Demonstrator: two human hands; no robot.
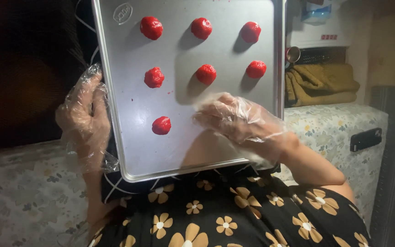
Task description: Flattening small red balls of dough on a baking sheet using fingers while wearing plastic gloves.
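My right hand [241,121], in a clear plastic glove, has its fingers curled loosely down onto the metal baking tray [133,137]; I cannot tell whether they hold anything beneath. My left hand [85,121], gloved too, lies flat-fingered against the tray's left rim. Seven red dough balls [205,74] sit in rows, the nearest [161,125] just left of my right fingers. The tray rests on my flowered lap.
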